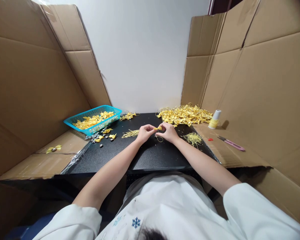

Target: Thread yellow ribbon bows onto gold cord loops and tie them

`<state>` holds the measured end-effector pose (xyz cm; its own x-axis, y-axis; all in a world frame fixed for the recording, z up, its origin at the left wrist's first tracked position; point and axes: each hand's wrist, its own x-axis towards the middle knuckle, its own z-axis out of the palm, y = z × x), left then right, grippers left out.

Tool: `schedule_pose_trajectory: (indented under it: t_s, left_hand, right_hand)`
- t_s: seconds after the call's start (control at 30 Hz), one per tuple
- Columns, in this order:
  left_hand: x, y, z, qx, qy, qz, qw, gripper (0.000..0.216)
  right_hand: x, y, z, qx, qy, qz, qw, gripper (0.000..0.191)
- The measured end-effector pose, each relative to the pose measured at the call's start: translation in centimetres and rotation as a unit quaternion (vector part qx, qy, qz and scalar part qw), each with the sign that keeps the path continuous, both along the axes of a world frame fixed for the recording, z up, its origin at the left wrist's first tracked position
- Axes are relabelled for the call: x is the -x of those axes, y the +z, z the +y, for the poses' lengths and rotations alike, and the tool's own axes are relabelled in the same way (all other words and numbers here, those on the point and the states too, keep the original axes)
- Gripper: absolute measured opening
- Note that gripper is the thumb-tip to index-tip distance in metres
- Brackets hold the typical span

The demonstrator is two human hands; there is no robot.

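Over the middle of the black table (110, 156), my two hands meet at a small yellow ribbon bow (158, 128). My left hand (145, 132) pinches one side of the bow between thumb and fingers. On the other side my right hand (168, 132) has its fingers closed on it too. A thin yellow cord (160, 140) hangs in a loop beneath the bow. Just left of my left hand lies a bundle of yellow cords (130, 133). Short loose yellow strands (193, 139) lie to the right of my right hand.
A blue basket (117, 112) of yellow bows stands at the back left, with shiny metallic pieces (97, 136) before it. A large heap of yellow bows (186, 115) is at the back right. A thread cone (214, 119) and pink cutter (231, 143) rest on cardboard. Cardboard walls (260, 83) flank both sides.
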<state>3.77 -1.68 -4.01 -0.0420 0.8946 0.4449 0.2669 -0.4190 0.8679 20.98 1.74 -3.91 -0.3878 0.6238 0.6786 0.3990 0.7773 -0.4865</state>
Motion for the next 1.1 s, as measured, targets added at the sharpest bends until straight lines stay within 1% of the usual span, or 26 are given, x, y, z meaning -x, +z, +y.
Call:
schedule_pose_trajectory:
  t_s: [0.17, 0.43, 0.6, 0.8, 0.93, 1.1]
  left_hand:
    - [0.0, 0.0, 0.0, 0.000, 0.006, -0.003, 1.000, 0.038]
    - [0.2, 0.0, 0.1, -0.013, 0.018, 0.000, 1.000, 0.041]
    - [0.2, 0.0, 0.1, -0.021, 0.016, 0.018, 0.999, 0.042]
    - [0.1, 0.0, 0.0, -0.037, 0.016, 0.065, 0.997, 0.041]
    - [0.2, 0.0, -0.1, -0.054, 0.024, 0.104, 0.993, 0.035]
    - [0.2, 0.0, -0.2, -0.088, 0.044, 0.154, 0.983, 0.019]
  right_hand:
    - [0.0, 0.1, 0.0, -0.023, 0.001, -0.017, 1.000, 0.025]
    - [-0.4, 0.2, 0.4, -0.030, 0.036, -0.027, 0.999, 0.015]
    - [-0.2, 0.0, 0.6, -0.020, 0.042, -0.013, 0.999, 0.024]
    - [-0.3, -0.1, 0.7, 0.008, 0.033, 0.010, 0.999, 0.023]
    - [-0.5, -0.2, 0.8, 0.042, 0.025, 0.027, 0.998, 0.016]
    - [-0.3, -0.3, 1.5, 0.109, 0.042, 0.044, 0.992, 0.025]
